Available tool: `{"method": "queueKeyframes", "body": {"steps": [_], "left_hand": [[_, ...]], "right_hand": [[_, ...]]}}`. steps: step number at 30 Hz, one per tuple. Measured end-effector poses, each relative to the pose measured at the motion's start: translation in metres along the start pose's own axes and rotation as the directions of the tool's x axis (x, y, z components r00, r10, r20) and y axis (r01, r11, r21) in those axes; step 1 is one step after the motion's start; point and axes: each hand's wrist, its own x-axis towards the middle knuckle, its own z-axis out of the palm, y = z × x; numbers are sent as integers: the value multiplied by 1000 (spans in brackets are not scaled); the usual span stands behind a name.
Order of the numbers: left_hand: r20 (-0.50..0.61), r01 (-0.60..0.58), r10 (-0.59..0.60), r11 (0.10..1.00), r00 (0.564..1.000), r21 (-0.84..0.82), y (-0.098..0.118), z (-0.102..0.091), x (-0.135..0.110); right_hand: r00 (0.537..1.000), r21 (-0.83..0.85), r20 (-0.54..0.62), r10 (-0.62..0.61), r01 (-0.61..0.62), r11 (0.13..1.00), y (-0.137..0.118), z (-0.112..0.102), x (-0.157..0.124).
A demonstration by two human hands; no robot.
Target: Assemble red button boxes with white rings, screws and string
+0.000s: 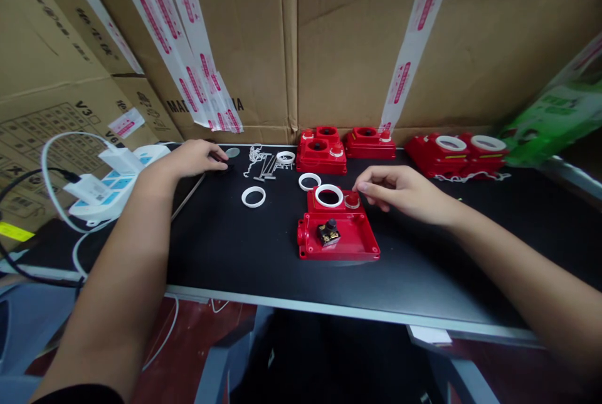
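My left hand reaches to the back left of the black table, its fingers bent and slightly apart, over small dark pieces that I cannot make out. Beside its fingertips lies a clear round disc. My right hand has its thumb and forefinger drawn together at the right edge of a red cover, beside a red knob; whether anything is between them is hidden. A white ring sits on the cover. In front, an open red housing holds a black push-button switch.
Loose white rings and several screws lie left of centre. Assembled red boxes stand along the cardboard at the back, others with white rings further right. A power strip with cables is at left.
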Motion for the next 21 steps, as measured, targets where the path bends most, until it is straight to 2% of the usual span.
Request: {"method": "queueKeyframes", "body": {"steps": [4, 9, 14, 21], "left_hand": [[35, -19, 19, 1000, 999, 18, -3, -2, 0], [25, -94, 93, 994, 995, 58, -7, -5, 1], [31, -39, 36, 992, 999, 120, -4, -1, 2], [-2, -81, 81, 994, 997, 69, 4, 6, 1]], "right_hand": [[1000, -10, 13, -3, 3, 1000, 0, 0, 0], [999, -21, 52, 12, -11, 1000, 1, 0, -1], [997, -18, 70, 23, -21, 1000, 1, 2, 1], [996, 1, 86, 28, -28, 1000, 0, 3, -1]]}}
